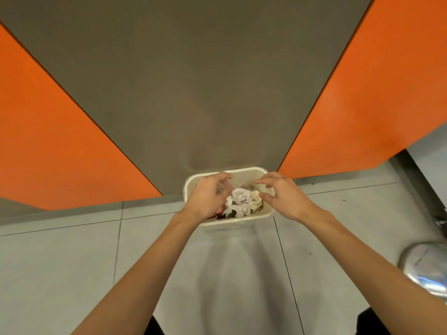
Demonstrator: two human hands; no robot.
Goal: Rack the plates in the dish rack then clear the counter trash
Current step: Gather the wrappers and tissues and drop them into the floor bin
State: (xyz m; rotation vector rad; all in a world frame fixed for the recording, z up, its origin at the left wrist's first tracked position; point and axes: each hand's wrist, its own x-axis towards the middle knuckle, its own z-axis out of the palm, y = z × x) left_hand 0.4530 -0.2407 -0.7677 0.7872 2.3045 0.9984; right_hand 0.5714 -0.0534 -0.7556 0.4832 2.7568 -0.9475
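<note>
A cream waste bin [242, 169] stands on the floor against a grey panel. It holds crumpled white paper [242, 202], a yellowish wad and a red wrapper [219, 210]. Both my hands hover over its mouth. My left hand [208, 197] is above the bin's left side with its fingers loosely curled downward. My right hand [283, 197] is above the right side, fingers and thumb spread apart. A bit of clear plastic film [240, 183] shows between the fingertips, over the trash. Neither hand plainly grips anything. No plates or dish rack are in view.
Orange cabinet panels [55, 141] flank the grey panel [193, 81] on the left and right. The floor is pale grey tile [72, 262]. A shiny round metal object [425, 267] sits at the right edge near a dark strip.
</note>
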